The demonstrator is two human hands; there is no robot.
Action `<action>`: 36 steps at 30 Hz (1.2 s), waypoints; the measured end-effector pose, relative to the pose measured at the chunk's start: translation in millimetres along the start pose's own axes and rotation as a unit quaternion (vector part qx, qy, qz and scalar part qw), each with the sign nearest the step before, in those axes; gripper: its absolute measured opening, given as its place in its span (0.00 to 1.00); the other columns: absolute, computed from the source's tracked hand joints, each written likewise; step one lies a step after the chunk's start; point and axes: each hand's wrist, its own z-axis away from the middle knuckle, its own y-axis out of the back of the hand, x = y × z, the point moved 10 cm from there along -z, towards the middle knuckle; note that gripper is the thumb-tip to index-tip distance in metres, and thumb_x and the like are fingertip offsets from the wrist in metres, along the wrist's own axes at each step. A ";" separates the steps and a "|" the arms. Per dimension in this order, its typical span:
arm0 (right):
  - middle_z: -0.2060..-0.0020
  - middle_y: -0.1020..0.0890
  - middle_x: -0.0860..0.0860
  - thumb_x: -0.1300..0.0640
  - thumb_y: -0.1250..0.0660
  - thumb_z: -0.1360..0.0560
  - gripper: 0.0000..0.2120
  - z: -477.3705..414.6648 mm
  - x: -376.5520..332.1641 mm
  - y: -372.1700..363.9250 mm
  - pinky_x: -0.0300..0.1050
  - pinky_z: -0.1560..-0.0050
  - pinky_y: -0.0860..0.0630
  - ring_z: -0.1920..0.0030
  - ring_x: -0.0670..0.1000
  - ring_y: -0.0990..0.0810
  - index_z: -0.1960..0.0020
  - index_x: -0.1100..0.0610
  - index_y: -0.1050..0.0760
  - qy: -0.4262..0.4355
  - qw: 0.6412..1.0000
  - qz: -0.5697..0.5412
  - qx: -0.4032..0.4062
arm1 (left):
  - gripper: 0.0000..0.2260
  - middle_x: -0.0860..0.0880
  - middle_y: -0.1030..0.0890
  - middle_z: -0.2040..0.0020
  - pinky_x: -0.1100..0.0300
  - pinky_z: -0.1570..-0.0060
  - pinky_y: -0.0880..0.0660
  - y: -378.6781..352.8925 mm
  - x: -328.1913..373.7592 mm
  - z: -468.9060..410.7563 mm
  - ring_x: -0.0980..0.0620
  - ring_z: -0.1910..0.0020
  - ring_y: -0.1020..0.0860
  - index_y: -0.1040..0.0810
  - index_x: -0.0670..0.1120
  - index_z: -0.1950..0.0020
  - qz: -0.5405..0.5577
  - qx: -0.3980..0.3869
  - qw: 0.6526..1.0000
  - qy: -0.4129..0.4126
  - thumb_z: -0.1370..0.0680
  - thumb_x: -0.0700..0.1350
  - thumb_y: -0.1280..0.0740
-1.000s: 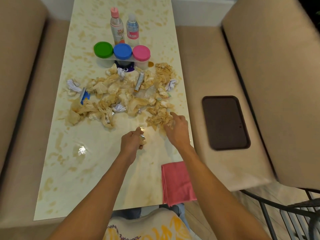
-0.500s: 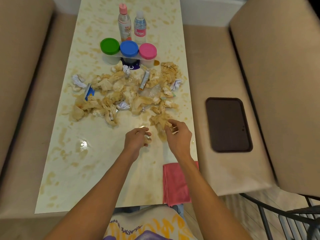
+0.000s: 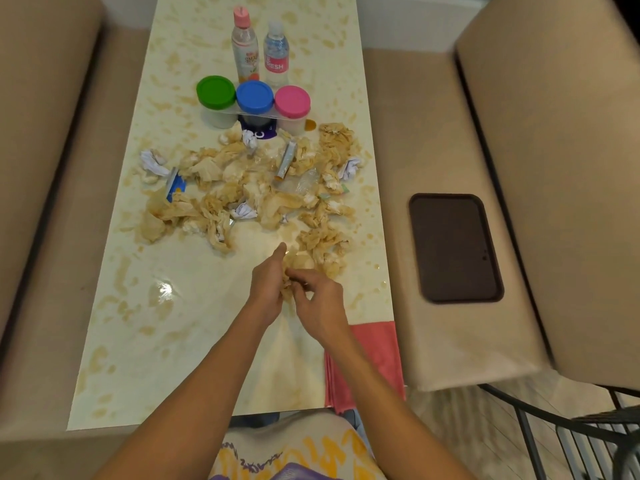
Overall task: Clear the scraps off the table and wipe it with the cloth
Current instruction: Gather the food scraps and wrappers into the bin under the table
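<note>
Holding one crumpled scrap [image 3: 296, 265] with two hands, above near middle of table [image 3: 145, 341]. Left hand [image 3: 266, 289] curled round it; right hand [image 3: 322, 304] pinching it with fingertips. One pink cloth [image 3: 375, 355] at near right corner. Open stained room near left. Big scrap pile [image 3: 256, 192] across middle, almost reaching both side edges. Three tubs [image 3: 254, 97], then two bottles [image 3: 246, 53] toward far edge. One dark tray [image 3: 453, 247] off table, right.

pink-capped bottle [image 3: 245, 46] — "SMA", clear-capped bottle [image 3: 276, 51] — "RESH"
</note>
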 end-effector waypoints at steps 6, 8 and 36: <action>0.52 0.13 0.46 0.71 0.38 0.22 0.18 0.9 1.0 17.1 0.33 0.46 0.23 0.49 0.41 0.16 0.46 0.55 0.14 -0.005 0.998 -0.041 0.044 | 0.09 0.43 0.14 0.56 0.47 0.48 0.18 11.1 7.4 3.3 0.46 0.59 0.16 0.17 0.41 0.47 -0.045 0.032 0.997 -0.057 0.22 0.46 0.25; 0.52 0.14 0.44 0.70 0.37 0.22 0.17 -5.7 10.8 31.9 0.34 0.48 0.24 0.49 0.43 0.17 0.48 0.54 0.15 -0.029 0.995 -0.033 0.091 | 0.08 0.44 0.13 0.58 0.50 0.52 0.19 11.8 9.0 6.3 0.48 0.64 0.17 0.16 0.41 0.46 -0.050 0.037 0.996 -0.058 0.21 0.44 0.26; 0.50 0.20 0.50 0.62 0.24 0.25 0.12 -17.2 7.1 13.4 0.33 0.53 0.23 0.54 0.44 0.20 0.43 0.54 0.14 -0.011 0.999 -0.001 0.039 | 0.17 0.40 0.12 0.49 0.49 0.44 0.17 -2.4 3.0 9.5 0.43 0.49 0.13 0.16 0.39 0.42 0.022 -0.025 0.999 0.002 0.20 0.52 0.26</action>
